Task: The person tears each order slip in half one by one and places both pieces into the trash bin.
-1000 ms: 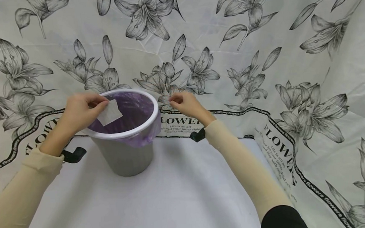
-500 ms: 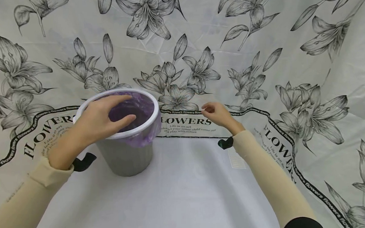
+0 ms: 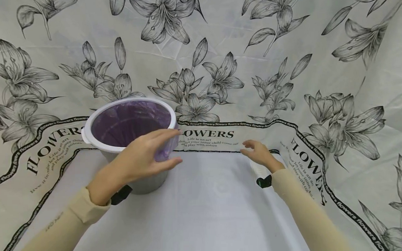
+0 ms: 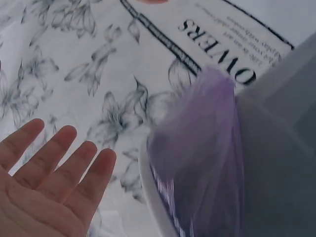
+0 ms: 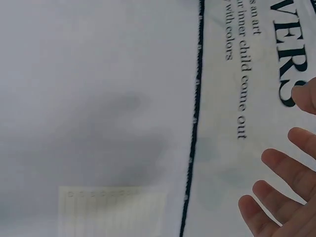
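A grey trash can point(image 3: 150, 184) with a white rim stands left of centre, lined with a purple plastic bag point(image 3: 134, 120). In front of its near right rim is my left hand point(image 3: 139, 157), fingers stretched and nothing held. The left wrist view shows these spread fingers point(image 4: 74, 168) beside the rim and the bag's overhang point(image 4: 202, 133). My right hand point(image 3: 260, 153) hovers farther right, its fingers apart and bare. A pale lined sheet of paper point(image 5: 111, 212) lies on the white surface close by that hand, partly covered by it and the wrist in the head view.
The white tabletop point(image 3: 207, 214) spreads in front of the trash can. Behind and to the right hangs a cloth point(image 3: 218, 36) printed with black lilies and lettering. Each wrist carries a small black device point(image 3: 121, 194).
A small white piece of paper pinched in my left hand over the trash can has left it. That hand has opened and moved right and down; my right hand has moved right toward the lined sheet.
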Tool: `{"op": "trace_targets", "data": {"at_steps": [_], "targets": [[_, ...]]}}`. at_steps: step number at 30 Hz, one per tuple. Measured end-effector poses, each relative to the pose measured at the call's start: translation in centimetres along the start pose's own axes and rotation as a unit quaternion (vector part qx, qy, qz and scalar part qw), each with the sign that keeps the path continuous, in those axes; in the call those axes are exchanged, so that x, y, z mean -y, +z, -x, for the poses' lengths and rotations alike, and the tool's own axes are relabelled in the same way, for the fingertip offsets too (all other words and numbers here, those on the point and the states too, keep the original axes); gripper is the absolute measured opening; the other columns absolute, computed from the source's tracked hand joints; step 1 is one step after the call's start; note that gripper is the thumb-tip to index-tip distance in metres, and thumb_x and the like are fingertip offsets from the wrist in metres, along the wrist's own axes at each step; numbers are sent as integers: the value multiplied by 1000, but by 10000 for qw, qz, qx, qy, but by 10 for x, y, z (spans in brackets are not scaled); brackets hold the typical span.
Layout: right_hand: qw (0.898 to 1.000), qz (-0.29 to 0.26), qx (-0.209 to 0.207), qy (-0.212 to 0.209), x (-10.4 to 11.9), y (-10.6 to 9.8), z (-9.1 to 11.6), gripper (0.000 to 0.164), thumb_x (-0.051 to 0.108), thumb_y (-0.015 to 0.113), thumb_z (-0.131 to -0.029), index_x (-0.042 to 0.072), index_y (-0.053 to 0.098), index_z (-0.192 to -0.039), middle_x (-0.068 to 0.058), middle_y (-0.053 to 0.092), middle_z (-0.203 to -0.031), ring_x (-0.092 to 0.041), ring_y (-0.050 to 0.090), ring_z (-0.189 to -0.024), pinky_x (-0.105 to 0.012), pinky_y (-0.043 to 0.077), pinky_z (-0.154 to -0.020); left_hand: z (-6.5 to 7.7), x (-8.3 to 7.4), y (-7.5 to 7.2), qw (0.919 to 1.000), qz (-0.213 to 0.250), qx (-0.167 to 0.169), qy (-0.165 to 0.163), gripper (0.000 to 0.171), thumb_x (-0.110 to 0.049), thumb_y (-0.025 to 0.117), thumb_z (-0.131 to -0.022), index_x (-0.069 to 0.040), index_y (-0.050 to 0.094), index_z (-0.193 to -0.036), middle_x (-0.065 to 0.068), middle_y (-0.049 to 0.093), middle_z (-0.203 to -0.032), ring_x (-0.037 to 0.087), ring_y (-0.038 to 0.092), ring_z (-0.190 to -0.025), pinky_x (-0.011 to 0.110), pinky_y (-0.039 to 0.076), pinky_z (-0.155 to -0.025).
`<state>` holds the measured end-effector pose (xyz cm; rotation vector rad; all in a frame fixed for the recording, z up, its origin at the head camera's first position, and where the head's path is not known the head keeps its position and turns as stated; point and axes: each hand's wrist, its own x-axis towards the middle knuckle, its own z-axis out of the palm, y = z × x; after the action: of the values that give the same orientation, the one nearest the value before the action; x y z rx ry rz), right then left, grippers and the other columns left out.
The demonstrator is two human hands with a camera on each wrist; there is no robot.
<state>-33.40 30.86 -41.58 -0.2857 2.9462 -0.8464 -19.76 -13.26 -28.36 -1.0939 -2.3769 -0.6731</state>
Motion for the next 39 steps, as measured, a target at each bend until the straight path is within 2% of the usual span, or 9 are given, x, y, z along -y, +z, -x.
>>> {"op": "trace_targets", "data": {"at_steps": [4, 9, 13, 18, 24, 31, 36, 39], "targets": [[9997, 175, 52, 185, -30, 11, 15, 60, 36, 60, -103, -4, 49, -146, -32, 53, -145, -52, 50, -135, -64, 44, -109, 5, -10, 22, 9991, -54, 317, 283, 71, -50, 74, -91, -10, 56, -147, 9, 59, -147, 25, 58, -135, 44, 49, -111], [9981, 282, 103, 531, -62, 22, 33, 61, 34, 59, -103, -6, 46, -147, -35, 52, -145, -54, 49, -133, -64, 45, -107, 15, -17, 48, 9977, 52, 614, 281, 69, -51, 73, -91, -13, 57, -146, 5, 60, -146, 21, 57, -136, 41, 50, -110], [9951, 262, 23, 957, -83, 26, 45, 61, 31, 62, -101, -10, 46, -144, -38, 53, -140, -55, 51, -130, -64, 46, -105, 26, -18, 69, 9959, 268, 866, -21, 69, -53, 72, -92, -16, 55, -148, 3, 60, -147, 20, 56, -137, 40, 49, -111], [9877, 136, -148, 1551, -104, 31, 56, 62, 29, 65, -98, -13, 48, -140, -38, 57, -131, -51, 57, -119, -61, 49, -100, 41, -18, 92, 9895, 594, 1171, -612, 69, -57, 70, -92, -23, 53, -150, -1, 57, -150, 19, 54, -140, 44, 50, -110], [9782, -13, -152, 2072, -113, 37, 65, 62, 31, 64, -99, -15, 48, -138, -37, 57, -129, -48, 58, -116, -59, 49, -100, 58, -15, 121, 9787, 1105, 1258, -1191, 69, -61, 68, -91, -28, 53, -150, -7, 56, -151, 16, 52, -141, 46, 48, -111], [9754, -208, -454, 2148, -118, 48, 67, 63, 34, 64, -98, -17, 51, -134, -36, 58, -126, -45, 58, -113, -58, 48, -100, 75, -9, 151, 9683, 1645, 1120, -1508, 67, -61, 68, -92, -27, 54, -148, -7, 56, -149, 17, 53, -139, 45, 47, -113], [9680, -416, -568, 2409, -114, 56, 65, 62, 33, 66, -97, -18, 52, -131, -37, 56, -130, -47, 56, -118, -58, 47, -104, 85, -5, 168, 9628, 1731, 980, -1830, 65, -60, 68, -93, -28, 55, -147, -7, 58, -148, 19, 54, -138, 47, 48, -111], [9683, -327, -590, 2407, -109, 58, 63, 61, 31, 68, -95, -18, 54, -128, -39, 56, -131, -50, 56, -120, -59, 47, -104, 90, -4, 173, 9615, 1568, 1078, -1983, 65, -62, 67, -93, -29, 55, -147, -8, 57, -148, 18, 55, -137, 47, 49, -110]]}}
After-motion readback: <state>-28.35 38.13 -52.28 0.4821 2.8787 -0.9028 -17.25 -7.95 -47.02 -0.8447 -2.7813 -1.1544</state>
